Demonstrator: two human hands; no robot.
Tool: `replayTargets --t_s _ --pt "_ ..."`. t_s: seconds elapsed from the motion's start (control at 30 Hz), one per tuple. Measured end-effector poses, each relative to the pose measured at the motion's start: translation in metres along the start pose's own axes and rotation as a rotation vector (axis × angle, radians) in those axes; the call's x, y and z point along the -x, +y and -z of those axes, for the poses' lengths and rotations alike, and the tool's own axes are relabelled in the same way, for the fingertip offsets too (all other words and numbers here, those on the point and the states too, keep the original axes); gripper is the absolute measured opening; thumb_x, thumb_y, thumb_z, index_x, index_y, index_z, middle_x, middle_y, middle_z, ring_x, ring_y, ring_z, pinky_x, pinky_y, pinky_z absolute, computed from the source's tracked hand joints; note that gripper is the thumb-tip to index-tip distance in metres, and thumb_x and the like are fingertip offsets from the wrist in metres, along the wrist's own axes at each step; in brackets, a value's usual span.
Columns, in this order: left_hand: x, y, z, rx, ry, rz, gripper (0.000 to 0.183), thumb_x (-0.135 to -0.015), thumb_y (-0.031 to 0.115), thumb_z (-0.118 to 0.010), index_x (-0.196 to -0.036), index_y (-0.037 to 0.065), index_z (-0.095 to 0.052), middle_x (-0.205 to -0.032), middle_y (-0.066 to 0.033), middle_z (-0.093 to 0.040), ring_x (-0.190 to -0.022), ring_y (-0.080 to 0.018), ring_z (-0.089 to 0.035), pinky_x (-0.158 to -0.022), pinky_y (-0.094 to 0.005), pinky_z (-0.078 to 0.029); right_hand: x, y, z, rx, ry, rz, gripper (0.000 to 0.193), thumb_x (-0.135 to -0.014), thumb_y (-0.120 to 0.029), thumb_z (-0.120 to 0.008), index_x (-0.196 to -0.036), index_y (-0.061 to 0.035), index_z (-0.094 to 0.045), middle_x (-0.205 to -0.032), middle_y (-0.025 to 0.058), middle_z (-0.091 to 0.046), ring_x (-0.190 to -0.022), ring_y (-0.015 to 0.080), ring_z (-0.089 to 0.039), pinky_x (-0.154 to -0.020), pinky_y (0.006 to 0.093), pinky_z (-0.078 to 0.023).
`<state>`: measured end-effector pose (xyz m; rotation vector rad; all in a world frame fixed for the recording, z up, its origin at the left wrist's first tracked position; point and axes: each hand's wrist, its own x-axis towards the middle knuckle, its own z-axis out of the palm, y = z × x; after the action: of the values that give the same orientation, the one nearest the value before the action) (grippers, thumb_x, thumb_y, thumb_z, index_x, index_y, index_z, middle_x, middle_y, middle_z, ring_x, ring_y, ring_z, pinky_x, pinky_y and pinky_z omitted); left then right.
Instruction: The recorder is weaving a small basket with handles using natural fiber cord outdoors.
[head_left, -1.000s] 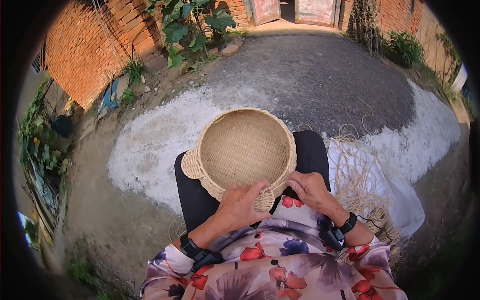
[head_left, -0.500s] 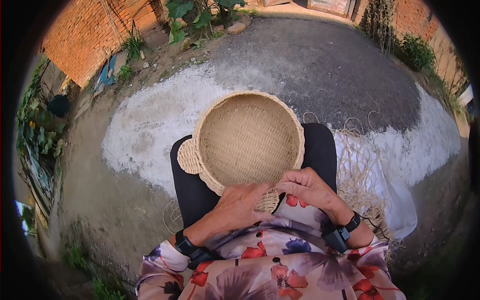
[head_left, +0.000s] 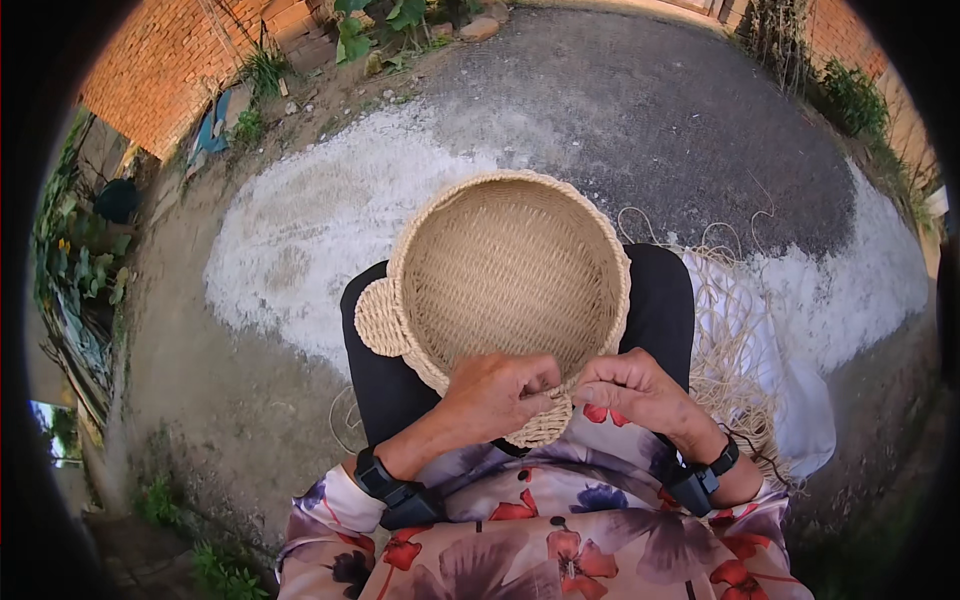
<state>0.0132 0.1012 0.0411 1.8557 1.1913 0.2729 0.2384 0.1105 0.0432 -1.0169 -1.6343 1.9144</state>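
A round woven basket [head_left: 510,275] of pale twisted cord rests on my lap, its hollow facing up. A small rounded woven tab [head_left: 379,318] stands out from its left side. A second woven tab [head_left: 542,424] sits at the near rim, partly under my fingers. My left hand [head_left: 497,396] is closed on the basket's near edge, where that tab joins it. Close by on the right, my right hand [head_left: 640,392] is pinched at the rim, thumb against fingers. Whatever lies in that pinch is too small to make out.
Loose tangled cord [head_left: 730,350] lies on a white cloth sack [head_left: 800,400] at my right, with thin strands trailing over the dark ground. A cord loop [head_left: 345,420] lies left of my leg. Farther off are a brick wall [head_left: 150,75] and leafy plants [head_left: 405,15].
My left hand's fingers have curled in closer to the rim. My right hand has shifted slightly right and down. The basket sits a little farther right, and the near tab shows more.
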Motion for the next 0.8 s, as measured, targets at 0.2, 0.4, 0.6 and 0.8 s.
replayTargets --t_s 0.2,0.4,0.6,0.8 --pt "-0.011 -0.006 0.009 0.434 -0.067 0.007 0.021 -0.084 0.016 -0.066 -0.101 0.006 -0.06 -0.091 -0.0091 -0.066 -0.086 -0.0246 -0.064 -0.075 -0.0375 -0.049 -0.012 -0.005 0.004 -0.077 -0.083 -0.042 0.019 -0.093 -0.018 -0.063 -0.081 -0.0033 -0.062 -0.061 -0.0051 -0.049 -0.054 0.0006 -0.042 -0.049 0.0209 -0.034" --pt "-0.017 -0.012 0.018 0.292 -0.186 -0.329 0.02 -0.09 0.019 -0.062 -0.104 0.005 -0.063 -0.1 -0.0092 -0.063 -0.105 -0.021 -0.055 -0.093 -0.0336 -0.039 -0.013 -0.012 0.014 0.086 -0.03 0.021 0.018 -0.09 -0.019 -0.065 -0.08 -0.0042 -0.062 -0.058 -0.0018 -0.052 -0.046 0.0046 -0.047 -0.041 0.0247 -0.035" --pt "0.005 -0.008 0.044 0.51 -0.255 -0.098 0.028 -0.097 0.026 -0.054 -0.087 0.001 -0.061 -0.084 -0.006 -0.062 -0.079 -0.0148 -0.058 -0.071 -0.0291 -0.045 -0.003 -0.021 0.031 0.771 0.185 0.358 0.009 -0.077 -0.008 -0.068 -0.083 -0.0062 -0.062 -0.074 0.0054 -0.058 -0.069 0.0233 -0.055 -0.061 0.0351 -0.04" --pt "0.04 0.001 0.041 0.388 -0.106 0.056 0.03 -0.099 0.026 -0.051 -0.084 0.001 -0.059 -0.073 -0.0042 -0.06 -0.064 -0.0107 -0.057 -0.059 -0.0258 -0.046 -0.009 -0.016 0.031 0.881 0.363 0.452 0.016 -0.07 -0.004 -0.068 -0.084 -0.0069 -0.062 -0.087 0.0078 -0.056 -0.082 0.0272 -0.051 -0.074 0.0393 -0.036"
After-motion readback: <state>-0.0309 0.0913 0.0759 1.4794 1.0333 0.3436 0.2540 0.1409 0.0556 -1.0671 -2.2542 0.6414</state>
